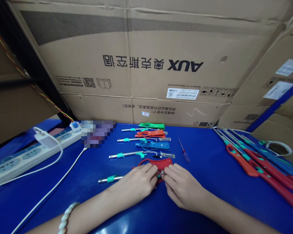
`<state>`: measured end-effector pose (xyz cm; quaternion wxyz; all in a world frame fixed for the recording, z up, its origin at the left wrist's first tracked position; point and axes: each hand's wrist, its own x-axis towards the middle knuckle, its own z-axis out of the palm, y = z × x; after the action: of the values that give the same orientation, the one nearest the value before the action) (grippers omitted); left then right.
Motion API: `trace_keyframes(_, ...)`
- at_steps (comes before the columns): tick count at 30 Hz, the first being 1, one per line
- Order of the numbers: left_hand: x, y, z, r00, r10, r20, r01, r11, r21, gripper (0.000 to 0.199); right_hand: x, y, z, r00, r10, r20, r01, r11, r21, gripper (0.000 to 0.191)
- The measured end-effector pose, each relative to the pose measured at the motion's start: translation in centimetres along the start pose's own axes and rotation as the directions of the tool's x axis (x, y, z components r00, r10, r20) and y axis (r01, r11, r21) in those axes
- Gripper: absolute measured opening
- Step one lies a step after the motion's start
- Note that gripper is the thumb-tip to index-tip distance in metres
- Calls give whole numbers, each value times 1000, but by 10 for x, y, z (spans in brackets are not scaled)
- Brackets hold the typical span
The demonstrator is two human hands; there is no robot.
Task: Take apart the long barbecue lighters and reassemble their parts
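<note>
While bending both hands inward, left hand (pixel 141 178) and right hand (pixel 183 186), over the red lighter casing (pixel 164 162) at the near end of a row, showing fingers curled and tips close together at its near edge; cannot tell whether pinching anything there, with knuckles covering the spot. On the left wrist, see a beaded bracelet (pixel 66 215). Beside the left hand, note a metal lighter tube (pixel 116 178) with a teal collar, partly covered. Beyond the fingers, find a blue lighter casing (pixel 158 146), then an orange lighter casing (pixel 151 133), then a green lighter casing (pixel 155 125). Near the blue one, see a clear fuel tank (pixel 167 155); to its right, a purple-handled screwdriver (pixel 186 156). Farther right on the blue tabletop (pixel 136 216), find bunched long-necked lighters (pixel 274 187); far left, a white power strip (pixel 31 156). Behind, see upside-down AUX-printed cardboard (pixel 146 42).
</note>
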<state>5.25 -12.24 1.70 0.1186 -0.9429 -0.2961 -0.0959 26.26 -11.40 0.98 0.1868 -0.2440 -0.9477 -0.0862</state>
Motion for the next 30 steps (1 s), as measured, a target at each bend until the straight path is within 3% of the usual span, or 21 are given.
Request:
trace_keyframes(7,1,-11,-9,998,55,-16,-56,995,-79,11,-1,0,-4,999,-40,21,39,999,31,21)
trace_keyframes(12,0,-16,-13,999,38,23,-33,984,-177,14,2,5,-11,1000,-2,-10,4,994,110,21)
trace_keyframes(17,0,-15,-13,1000,26,-6,-27,980,-199,14,4,7,-14,999,-22,24,18,987,161,20)
trace_keyframes(19,0,-16,-14,1000,25,3,-24,978,-208,16,5,13,-15,1000,25,8,-26,973,229,18)
trace_keyframes(21,0,-17,-15,999,27,18,-22,978,-209,20,5,22,-15,987,152,-45,-132,946,296,19)
trace_keyframes(24,1,-19,-18,998,39,50,-28,978,-206,26,3,41,-13,934,339,-112,-285,897,337,19)
trace_keyframes(30,1,-27,-25,1000,20,-10,-22,971,-238,19,1,59,-8,925,379,2,-355,865,354,12)
